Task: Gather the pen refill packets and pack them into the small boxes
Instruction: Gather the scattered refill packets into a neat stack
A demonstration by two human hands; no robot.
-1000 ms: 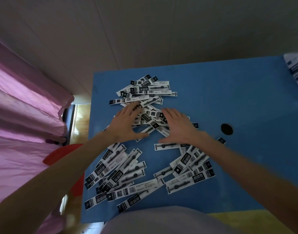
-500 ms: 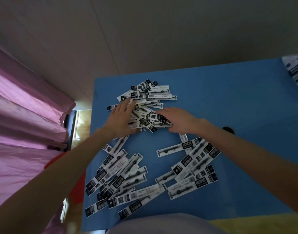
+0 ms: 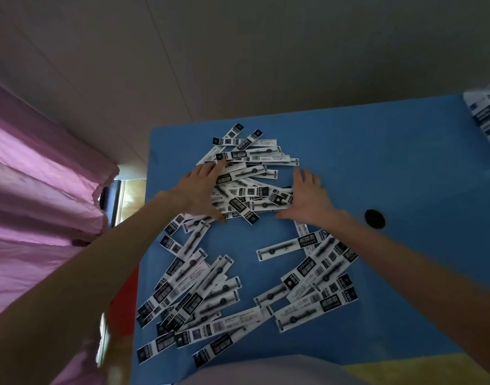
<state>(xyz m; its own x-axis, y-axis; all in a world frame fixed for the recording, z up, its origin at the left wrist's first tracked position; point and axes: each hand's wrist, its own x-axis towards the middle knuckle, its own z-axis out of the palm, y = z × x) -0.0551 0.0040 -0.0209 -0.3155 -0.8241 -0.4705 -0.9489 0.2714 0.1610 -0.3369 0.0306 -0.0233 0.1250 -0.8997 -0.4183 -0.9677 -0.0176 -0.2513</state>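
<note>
Several long white-and-black pen refill packets lie scattered on the blue table (image 3: 377, 151). A far pile of packets (image 3: 252, 187) sits between my hands. My left hand (image 3: 202, 193) lies flat with fingers spread on the pile's left side. My right hand (image 3: 307, 195) rests flat and open against the pile's right edge. A near-left heap of packets (image 3: 193, 301) and a near-right group of packets (image 3: 318, 276) lie closer to me. No small box is in view.
A round black hole (image 3: 374, 218) is in the table to the right of my right hand. White printed packaging (image 3: 485, 118) sits at the far right corner. A pink curtain (image 3: 38, 190) hangs left of the table. Something red (image 3: 124, 301) is below the table's left edge.
Both hands have slid farther away over the table and spread apart, pushing the middle packets up into the far pile. The right hand moved from on top of the pile to its right edge.
</note>
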